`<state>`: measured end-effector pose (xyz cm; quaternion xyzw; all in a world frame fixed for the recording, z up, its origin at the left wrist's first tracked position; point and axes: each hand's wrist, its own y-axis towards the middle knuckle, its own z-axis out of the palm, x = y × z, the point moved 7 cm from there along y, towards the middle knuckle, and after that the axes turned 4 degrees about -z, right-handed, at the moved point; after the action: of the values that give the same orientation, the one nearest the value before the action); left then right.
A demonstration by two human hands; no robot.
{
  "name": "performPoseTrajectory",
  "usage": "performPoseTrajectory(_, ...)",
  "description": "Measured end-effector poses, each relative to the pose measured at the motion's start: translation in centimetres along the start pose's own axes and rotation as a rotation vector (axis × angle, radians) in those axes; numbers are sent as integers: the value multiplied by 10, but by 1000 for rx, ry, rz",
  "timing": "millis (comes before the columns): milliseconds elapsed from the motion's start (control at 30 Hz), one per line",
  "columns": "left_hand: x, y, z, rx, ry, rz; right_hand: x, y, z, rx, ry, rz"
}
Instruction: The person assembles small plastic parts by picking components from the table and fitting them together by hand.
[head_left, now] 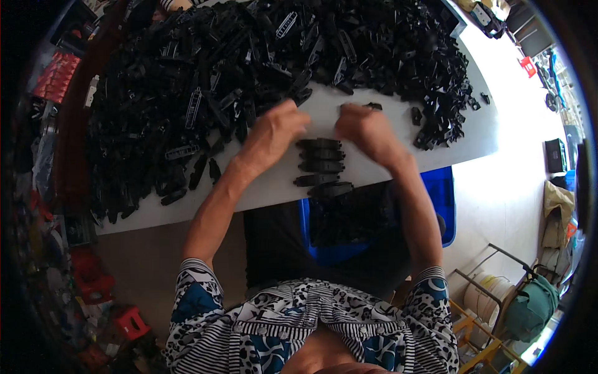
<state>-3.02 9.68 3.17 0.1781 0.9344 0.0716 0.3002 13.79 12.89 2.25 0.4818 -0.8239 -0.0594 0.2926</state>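
Observation:
Over the white table point(249, 193), my left hand point(274, 134) is curled and slightly smeared by motion. Its fingers are closed beside a black plastic part point(303, 96) at the pile's edge; what they grip, if anything, is hidden. A short gap away, my right hand point(369, 132) is also blurred, with its fingers bent inward. Just beyond its knuckles shows a small black piece point(374, 106), and I cannot make out what the fingers pinch. Between and below the hands, several long black plastic parts point(321, 166) lie crosswise in a neat column toward the table's near edge.
A large heap of black plastic parts point(237, 56) covers the far and left table, with smaller black pieces point(439, 118) at the right. Below the near edge, a blue bin point(441, 193) holds black parts. A red stool point(131, 322) stands lower left, a metal-framed cart point(492, 299) lower right.

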Motion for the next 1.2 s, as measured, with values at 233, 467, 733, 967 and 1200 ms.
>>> performPoseTrajectory(233,8,28,-14,-160,564,241,-31,-5,-45,-239,-252,183)
performPoseTrajectory(467,6,40,6,-10,602,260,-36,7,-4,22,-515,165)
performPoseTrajectory(733,-1,32,12,-5,372,147,-39,-14,-18,-398,465,333)
performPoseTrajectory(967,2,20,12,-2,216,58,-50,-13,16,-358,1180,583)
performPoseTrajectory(1200,4,14,20,-85,90,21,-17,10,14,-181,302,379)
